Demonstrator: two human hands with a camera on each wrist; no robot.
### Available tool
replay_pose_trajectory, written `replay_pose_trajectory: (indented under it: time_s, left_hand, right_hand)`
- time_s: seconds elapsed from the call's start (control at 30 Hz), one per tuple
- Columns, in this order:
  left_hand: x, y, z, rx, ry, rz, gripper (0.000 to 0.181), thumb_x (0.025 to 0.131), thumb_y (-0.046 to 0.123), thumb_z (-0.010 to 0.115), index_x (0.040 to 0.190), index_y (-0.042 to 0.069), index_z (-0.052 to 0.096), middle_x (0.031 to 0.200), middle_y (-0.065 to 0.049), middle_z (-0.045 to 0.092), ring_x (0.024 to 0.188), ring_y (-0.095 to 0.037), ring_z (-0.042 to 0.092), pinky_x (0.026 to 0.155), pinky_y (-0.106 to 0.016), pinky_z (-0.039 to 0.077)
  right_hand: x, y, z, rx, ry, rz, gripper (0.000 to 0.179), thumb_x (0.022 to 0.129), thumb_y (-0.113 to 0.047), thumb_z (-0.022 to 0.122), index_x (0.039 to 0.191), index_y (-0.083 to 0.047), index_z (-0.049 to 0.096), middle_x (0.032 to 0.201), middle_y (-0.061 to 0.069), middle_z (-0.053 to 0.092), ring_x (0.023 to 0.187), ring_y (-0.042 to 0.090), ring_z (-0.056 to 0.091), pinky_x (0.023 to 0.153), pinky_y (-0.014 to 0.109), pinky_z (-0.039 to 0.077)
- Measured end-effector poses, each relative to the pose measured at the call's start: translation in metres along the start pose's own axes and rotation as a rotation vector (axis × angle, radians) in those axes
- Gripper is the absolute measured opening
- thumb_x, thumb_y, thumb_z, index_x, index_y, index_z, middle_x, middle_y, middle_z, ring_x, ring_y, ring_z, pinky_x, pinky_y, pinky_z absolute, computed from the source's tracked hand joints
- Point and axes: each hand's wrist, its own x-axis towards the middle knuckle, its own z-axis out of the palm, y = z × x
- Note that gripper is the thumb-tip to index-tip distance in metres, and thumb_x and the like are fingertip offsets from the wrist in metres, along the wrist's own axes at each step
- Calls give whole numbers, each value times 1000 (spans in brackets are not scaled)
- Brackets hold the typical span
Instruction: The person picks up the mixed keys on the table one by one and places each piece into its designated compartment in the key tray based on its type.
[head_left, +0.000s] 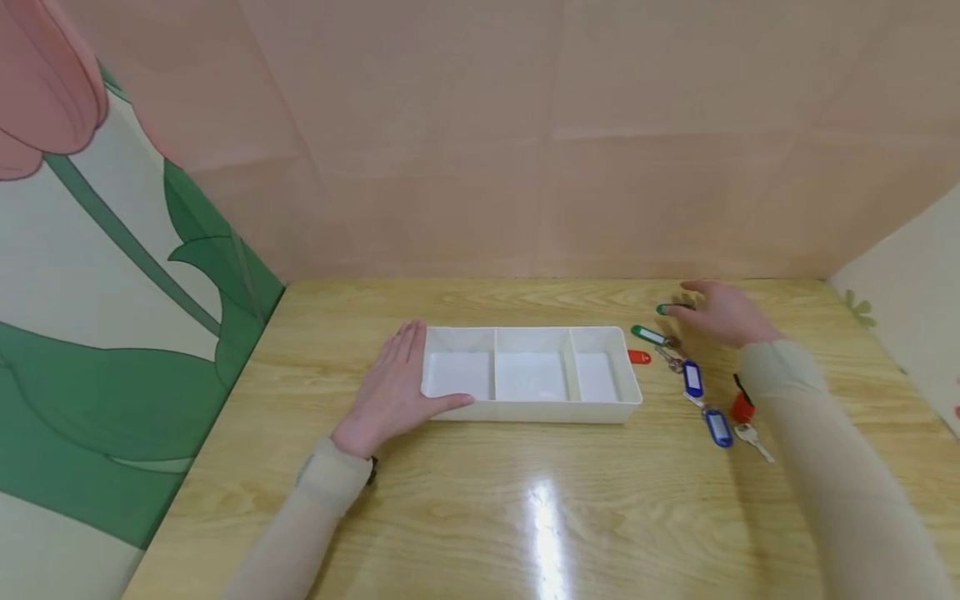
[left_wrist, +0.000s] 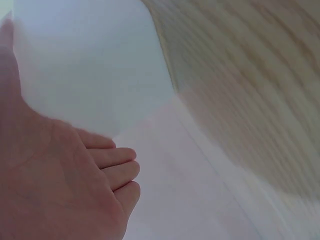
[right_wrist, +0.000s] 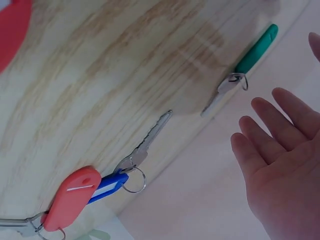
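My left hand (head_left: 392, 387) rests against the left end of a white three-compartment tray (head_left: 532, 412), its fingers straight and its thumb over the front rim. The left wrist view shows that palm (left_wrist: 65, 175) beside the tray's white wall (left_wrist: 100, 65). At the back right, my right hand (head_left: 723, 315) hovers by a green key tag (head_left: 662, 309), partly hidden under the fingers. In the right wrist view, its extended fingers (right_wrist: 280, 125) stand apart from a green tag with a key (right_wrist: 256, 49). The tray's three compartments hold nothing.
Right of the tray lie another green key tag (head_left: 648, 335), a red tag (head_left: 639, 357) at the tray's end, two blue tags (head_left: 693, 379) with keys, and a red tag (head_left: 742, 408) near a silver key (head_left: 752, 440). A pinkish covering (head_left: 480, 167) rises behind the wooden table (head_left: 450, 500).
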Motion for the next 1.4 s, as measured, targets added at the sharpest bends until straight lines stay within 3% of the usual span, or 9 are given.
replay_pose_trajectory:
  time_s: [0.1,0.27,0.47,0.67,0.8,1.13,1.4]
  left_hand:
    - [-1,-1,-1,16,-3,8,133,78,94,41,161,-3,6,168,-20,6,154,-28,3,124,-39,4]
    - [0,-1,-3,38,-14,14,132,79,94,41,161,-3,6,168,-20,5,154,-29,3,124,-38,3]
    - [1,0,-4,49,-28,8,131,79,95,37,161,-2,4,168,-19,2,154,-28,1,123,-37,2]
    - [0,-1,-3,45,-34,7,131,78,95,37,161,-2,3,168,-17,1,154,-26,-1,123,-36,1]
    - [1,-2,-3,49,-31,8,132,78,95,36,161,-2,3,168,-17,1,154,-26,-1,123,-36,1]
    - [2,-3,-2,53,-33,8,131,79,95,36,161,-2,3,168,-18,1,154,-26,-1,123,-36,1]
    - [1,-3,-2,47,-26,17,131,79,95,36,161,-2,3,168,-18,1,154,-26,-2,123,-36,0]
  right_hand:
    - [4,3,3,-9,-12,6,87,98,-59,57,150,9,39,134,38,52,92,43,60,77,59,53]
    - [9,8,6,-23,-29,15,78,100,-51,60,146,10,44,141,37,47,116,53,54,91,69,47]
    - [12,12,8,-20,-19,7,61,103,-32,60,144,11,46,135,39,49,113,51,52,96,70,42]
    - [14,14,10,-8,-5,15,49,104,-23,59,139,10,53,123,33,56,98,42,54,81,58,51]
    - [15,14,9,-6,18,15,40,102,-16,62,132,10,61,111,28,60,89,37,54,72,49,51]
    - [13,15,10,3,60,14,28,97,-14,68,116,8,70,104,24,65,89,37,57,75,51,51]
    - [3,14,5,45,75,22,24,99,-17,68,110,5,72,108,25,68,92,37,60,76,52,52]
